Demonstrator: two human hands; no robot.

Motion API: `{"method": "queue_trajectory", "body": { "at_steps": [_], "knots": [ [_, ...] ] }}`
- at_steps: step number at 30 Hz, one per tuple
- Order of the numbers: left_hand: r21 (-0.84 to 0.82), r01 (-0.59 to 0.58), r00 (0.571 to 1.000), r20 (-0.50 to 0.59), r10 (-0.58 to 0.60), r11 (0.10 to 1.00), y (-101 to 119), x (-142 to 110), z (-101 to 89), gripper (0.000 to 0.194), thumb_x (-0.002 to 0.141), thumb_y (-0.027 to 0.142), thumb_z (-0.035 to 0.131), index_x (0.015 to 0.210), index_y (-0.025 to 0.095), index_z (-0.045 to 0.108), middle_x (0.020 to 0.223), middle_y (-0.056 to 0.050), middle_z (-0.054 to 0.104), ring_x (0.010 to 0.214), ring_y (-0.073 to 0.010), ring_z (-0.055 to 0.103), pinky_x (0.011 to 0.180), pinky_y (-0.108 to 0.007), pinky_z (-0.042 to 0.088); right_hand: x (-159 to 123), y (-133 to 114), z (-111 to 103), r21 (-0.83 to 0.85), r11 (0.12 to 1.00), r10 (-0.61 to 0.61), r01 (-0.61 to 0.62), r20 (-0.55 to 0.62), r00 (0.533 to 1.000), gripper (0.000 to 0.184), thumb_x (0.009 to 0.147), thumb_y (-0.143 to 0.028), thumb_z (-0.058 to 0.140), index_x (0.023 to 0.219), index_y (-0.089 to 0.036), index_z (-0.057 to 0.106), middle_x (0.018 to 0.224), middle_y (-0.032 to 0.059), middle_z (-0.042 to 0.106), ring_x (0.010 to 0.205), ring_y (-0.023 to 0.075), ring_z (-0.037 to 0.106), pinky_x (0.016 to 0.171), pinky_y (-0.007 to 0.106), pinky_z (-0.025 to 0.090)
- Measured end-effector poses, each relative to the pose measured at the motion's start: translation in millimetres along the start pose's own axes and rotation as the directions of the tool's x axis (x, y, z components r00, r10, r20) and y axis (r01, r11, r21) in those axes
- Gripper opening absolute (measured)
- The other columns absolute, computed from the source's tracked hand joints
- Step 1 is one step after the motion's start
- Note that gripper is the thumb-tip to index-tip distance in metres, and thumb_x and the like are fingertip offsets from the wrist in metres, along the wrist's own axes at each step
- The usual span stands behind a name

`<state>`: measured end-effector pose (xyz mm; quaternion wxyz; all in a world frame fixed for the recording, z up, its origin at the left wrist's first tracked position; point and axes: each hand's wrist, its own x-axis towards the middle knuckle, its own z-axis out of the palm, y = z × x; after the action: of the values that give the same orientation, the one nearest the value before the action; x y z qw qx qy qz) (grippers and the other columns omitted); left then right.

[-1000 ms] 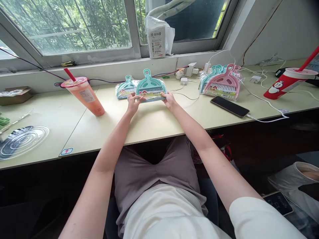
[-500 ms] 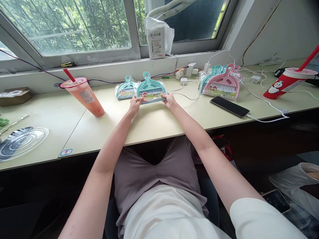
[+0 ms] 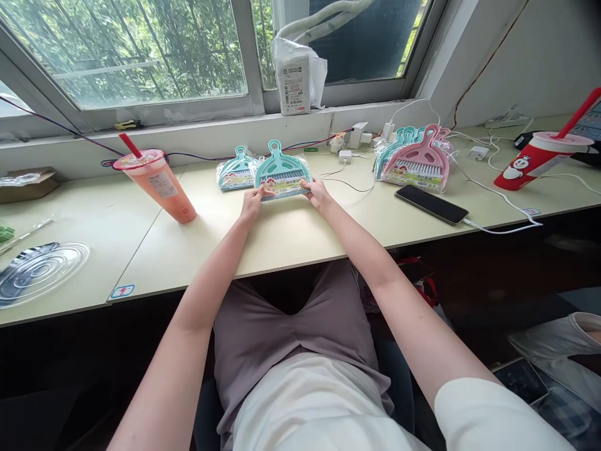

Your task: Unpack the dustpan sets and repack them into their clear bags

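Between both hands I hold a teal dustpan and brush set [image 3: 282, 170], wrapped in clear plastic with a printed label across it. My left hand [image 3: 253, 202] is closed on its lower left corner. At the lower right corner, my right hand [image 3: 316, 191] grips it with the thumb in front. The fingers behind the pack are hidden. Just left of it a second teal dustpan set [image 3: 237, 173] lies on the table, partly covered by the held one. Farther right lies a group of wrapped sets, with a pink dustpan set [image 3: 417, 161] in front of teal ones.
A tall cup of pink drink [image 3: 164, 191] stands at left, beyond a clear plastic lid [image 3: 51, 269]. A phone [image 3: 431, 205] on a white cable lies at right, near a red cup [image 3: 528, 164]. Chargers [image 3: 357, 134] and wires run along the wall. A person sits at lower right.
The held dustpan set has shifted very slightly left and down in view, with both hands still on it. The view itself has moved a little.
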<state>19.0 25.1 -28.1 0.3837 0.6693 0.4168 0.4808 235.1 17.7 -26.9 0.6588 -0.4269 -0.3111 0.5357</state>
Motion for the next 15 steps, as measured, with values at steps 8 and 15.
{"method": "queue_trajectory", "body": {
  "at_steps": [8, 15],
  "knots": [
    [-0.061, 0.065, 0.981, -0.177, -0.075, 0.996, 0, -2, 12.1, 0.046, 0.094, 0.055, 0.054, 0.086, 0.015, 0.075, 0.114, -0.014, 0.074, 0.102, -0.0264, 0.070, 0.072, -0.034, 0.062, -5, -1, 4, -0.015, 1.000, 0.017, -0.017, 0.006, 1.000, 0.018, 0.084, -0.002, 0.064, 0.082, -0.019, 0.060, 0.080, -0.0019, 0.069, 0.075, 0.0090, 0.066, 0.076, 0.020, 0.059],
    [-0.137, 0.000, 0.969, -0.247, -0.034, 0.991, 14, -12, 11.4, 0.044, 0.094, 0.046, 0.062, 0.135, 0.030, 0.059, 0.119, -0.007, 0.068, 0.058, -0.0107, 0.066, 0.053, -0.026, 0.060, -7, -1, 6, -0.033, 0.999, 0.014, -0.013, 0.034, 0.999, 0.016, 0.087, -0.003, 0.062, 0.085, -0.019, 0.060, 0.082, -0.0013, 0.070, 0.076, 0.0093, 0.067, 0.084, 0.024, 0.061]
  ]
}}
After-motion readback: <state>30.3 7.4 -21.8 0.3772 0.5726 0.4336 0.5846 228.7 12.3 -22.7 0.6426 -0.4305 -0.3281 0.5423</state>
